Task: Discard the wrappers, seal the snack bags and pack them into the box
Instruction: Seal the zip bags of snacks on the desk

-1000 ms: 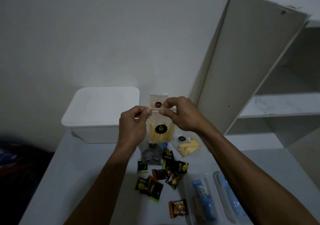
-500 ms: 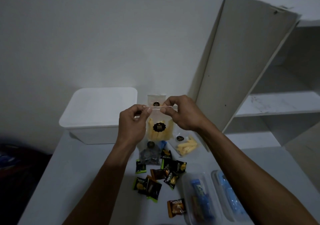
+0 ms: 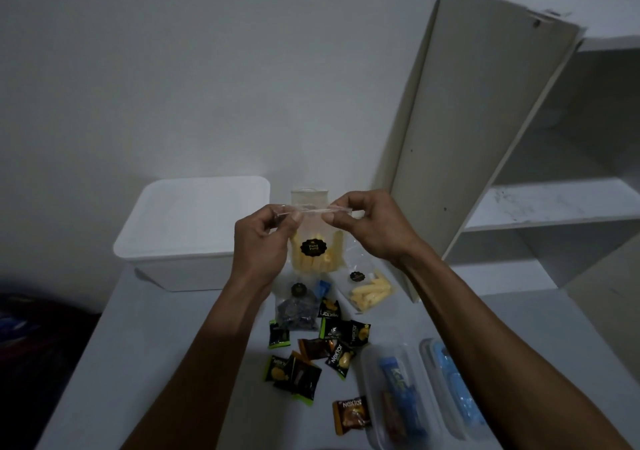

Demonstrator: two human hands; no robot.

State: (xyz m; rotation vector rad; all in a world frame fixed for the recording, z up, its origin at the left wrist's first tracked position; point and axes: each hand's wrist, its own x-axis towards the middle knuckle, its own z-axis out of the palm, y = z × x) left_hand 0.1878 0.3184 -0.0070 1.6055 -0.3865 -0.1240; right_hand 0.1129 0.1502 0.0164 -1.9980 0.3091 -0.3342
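I hold a clear zip bag of yellow snack sticks [image 3: 317,252] upright above the table; it bears a black round label. My left hand [image 3: 263,241] pinches the left end of its zip strip and my right hand [image 3: 367,224] pinches the strip further right. A second bag of yellow sticks [image 3: 369,292] lies on the table below my right hand. A bag of dark snacks [image 3: 298,309] lies below the held bag. Several small Nextar wrappers [image 3: 332,349] are scattered in front. The white box [image 3: 180,262] with its lid on stands at the back left.
Two clear plastic containers [image 3: 391,397] holding blue items sit at the front right. A loose beige board [image 3: 478,144] leans against a white shelf unit [image 3: 554,207] on the right. Dark clutter lies beyond the table's left edge.
Both hands stay on the bag's zip strip; the fingers have spread slightly further apart along it. The view has drifted a little.
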